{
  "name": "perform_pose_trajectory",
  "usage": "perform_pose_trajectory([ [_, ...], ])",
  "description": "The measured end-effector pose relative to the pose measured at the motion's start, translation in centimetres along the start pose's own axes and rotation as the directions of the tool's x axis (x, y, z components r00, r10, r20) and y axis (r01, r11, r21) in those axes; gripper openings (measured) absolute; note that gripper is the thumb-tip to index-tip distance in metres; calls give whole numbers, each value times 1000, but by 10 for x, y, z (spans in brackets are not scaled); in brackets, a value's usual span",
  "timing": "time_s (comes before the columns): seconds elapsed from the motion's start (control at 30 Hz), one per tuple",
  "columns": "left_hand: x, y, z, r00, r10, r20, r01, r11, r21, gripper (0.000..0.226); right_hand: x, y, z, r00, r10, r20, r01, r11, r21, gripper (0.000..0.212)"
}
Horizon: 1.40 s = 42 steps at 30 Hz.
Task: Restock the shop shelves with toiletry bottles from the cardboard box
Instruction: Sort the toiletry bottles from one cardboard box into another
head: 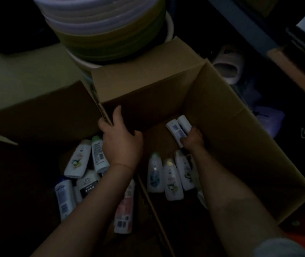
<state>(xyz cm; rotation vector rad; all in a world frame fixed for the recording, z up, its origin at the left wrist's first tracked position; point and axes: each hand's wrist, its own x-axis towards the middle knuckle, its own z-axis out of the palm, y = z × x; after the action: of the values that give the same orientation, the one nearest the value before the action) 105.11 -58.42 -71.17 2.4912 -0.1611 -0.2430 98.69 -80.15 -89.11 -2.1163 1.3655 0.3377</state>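
Observation:
An open cardboard box (pixel 227 112) fills the dim view. Inside its right part my right hand (pixel 193 137) grips two white bottles (pixel 178 128) held side by side, lifted off the box floor. My left hand (pixel 121 140) holds the edge of a cardboard flap (pixel 99 102) that stands between the two halves. Three white bottles (pixel 170 175) lie below my right hand. Several more bottles (pixel 81 164) lie in a heap to the left, one with a pink label (pixel 124 208) under my left forearm.
A stack of round tubs (pixel 107 26) sits on cardboard at the back. A pale slipper (pixel 229 64) lies on the dark floor beyond the box's right wall, by a purple bag (pixel 270 117). A shelf frame (pixel 249 28) runs at upper right.

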Motion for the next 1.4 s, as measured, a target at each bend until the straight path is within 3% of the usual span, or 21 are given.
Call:
perform_pose_trajectory([
  [0.2, 1, 1, 2, 1000, -5, -27, 5, 1000, 17, 69, 14, -1, 22, 1000, -19, 10, 20, 989, -148, 99],
  [0.4, 0, 3, 3, 999, -8, -32, 9, 1000, 25, 65, 16, 5, 39, 999, -4, 42, 10, 988, -153, 123],
  [0.47, 0, 3, 3, 999, -2, -34, 3, 1000, 21, 64, 13, 10, 44, 999, 13, 31, -12, 999, -41, 120],
  [0.53, 1, 3, 4, 999, -5, -41, 6, 1000, 21, 62, 3, 12, 52, 999, 46, 12, -47, 996, 76, 104],
  [0.63, 1, 1, 5, 999, -6, -47, 7, 1000, 21, 58, -10, 14, 65, 999, 34, -3, -34, 996, 83, 84],
  [0.87, 5, 4, 8, 999, -29, -34, 31, 998, 49, 53, -19, -1, 29, 977, 3, 214, -56, 968, 245, 94],
  [0.97, 4, 6, 7, 998, -52, -31, 53, 998, 44, 54, -36, -20, -9, 935, -62, 350, -105, 892, 440, 97],
  [1.07, 3, 7, 1, 998, -52, -31, 52, 999, 8, 57, -62, -39, -53, 887, -204, 414, -26, 873, 487, 102],
  [1.17, 0, 2, -6, 997, -71, 36, 74, 991, -113, 62, -112, -64, -97, 834, -359, 420, 56, 811, 583, 86],
  [1.27, -7, -4, -32, 973, -48, 225, 148, 879, -453, 77, -162, -94, -128, 766, -534, 359, 176, 711, 681, 75],
  [1.33, -14, -6, -61, 974, 5, 227, 157, 707, -689, 82, -195, -119, -139, 708, -632, 315, 248, 641, 726, 74],
  [1.4, -16, -10, -89, 957, 90, 275, 204, 463, -862, 84, -224, -143, -141, 641, -701, 312, 309, 608, 731, 69],
])
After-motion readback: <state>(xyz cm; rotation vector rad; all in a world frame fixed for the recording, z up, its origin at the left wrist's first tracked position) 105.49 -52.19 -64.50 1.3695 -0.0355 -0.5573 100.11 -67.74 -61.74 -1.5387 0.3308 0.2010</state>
